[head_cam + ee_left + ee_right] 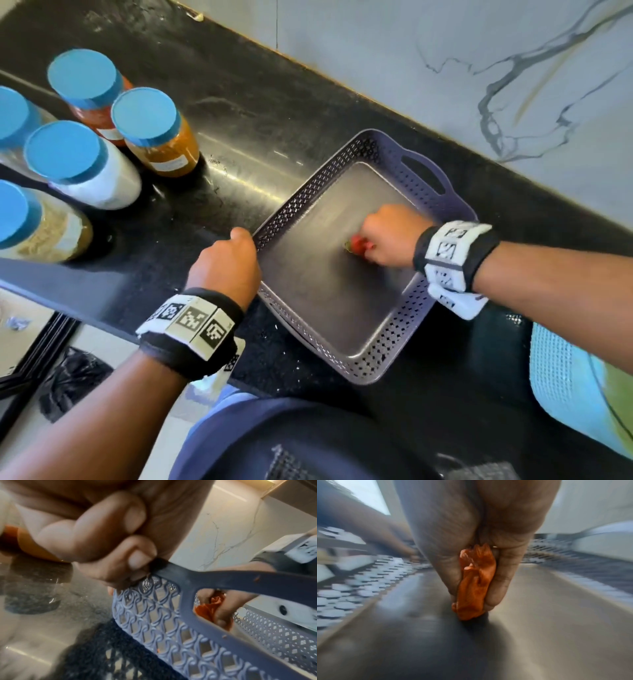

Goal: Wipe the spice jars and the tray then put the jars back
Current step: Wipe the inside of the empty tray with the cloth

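A grey-lilac perforated tray point(421, 164) lies on the black counter with nothing standing in it. My left hand point(229, 260) grips the tray's near-left handle point(223, 578), fingers point(137, 559) curled round it. Inside the tray my right hand point(390, 236) holds a wadded orange-red cloth point(359, 244) pressed onto the tray floor point(556, 628); the cloth point(474, 585) sits pinched between thumb and fingers. Several blue-lidded spice jars stand at the left: one with red powder point(89, 89), one yellow-orange point(157, 133), one white point(85, 164), one beige point(37, 222).
A marble-patterned wall point(479, 68) runs behind the counter. The counter's front edge point(68, 294) crosses the lower left, with floor and a black bag point(72, 380) below. A light blue-green cloth point(582, 383) lies at the right edge.
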The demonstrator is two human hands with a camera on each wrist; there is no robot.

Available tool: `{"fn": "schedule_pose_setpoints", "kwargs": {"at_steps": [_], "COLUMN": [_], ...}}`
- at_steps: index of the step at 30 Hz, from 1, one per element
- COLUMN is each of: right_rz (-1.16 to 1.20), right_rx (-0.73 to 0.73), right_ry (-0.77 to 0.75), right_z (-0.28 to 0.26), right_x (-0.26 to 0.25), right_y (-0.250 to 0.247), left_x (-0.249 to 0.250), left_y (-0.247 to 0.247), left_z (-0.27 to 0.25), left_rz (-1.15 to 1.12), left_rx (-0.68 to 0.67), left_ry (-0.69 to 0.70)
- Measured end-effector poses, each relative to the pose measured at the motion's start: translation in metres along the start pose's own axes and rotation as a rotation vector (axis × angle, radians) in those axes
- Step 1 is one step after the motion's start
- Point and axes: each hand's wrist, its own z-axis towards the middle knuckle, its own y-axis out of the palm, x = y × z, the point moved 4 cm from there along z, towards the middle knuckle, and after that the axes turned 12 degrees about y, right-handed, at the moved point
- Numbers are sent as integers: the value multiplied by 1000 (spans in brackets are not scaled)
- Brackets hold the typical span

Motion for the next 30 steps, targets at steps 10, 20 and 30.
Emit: {"fn": "schedule_pose_setpoints", "kwargs": {"at_steps": [10, 20, 30], "right_rz": [-215, -90, -69], "right_rx": [-72, -37, -146], "right_ry": [-219, 164, -177], "right_z": [-43, -7, -24], "right_x": [-59, 49, -75], "right_y": [18, 14, 5], "left_x": [-8, -16, -29], "left_y": [6, -10, -5], "left_z": [2, 12, -21], "left_rz": [124, -385, -456], "left_rx": [-64, 64, 171], "left_ry": [94, -40, -42]}}
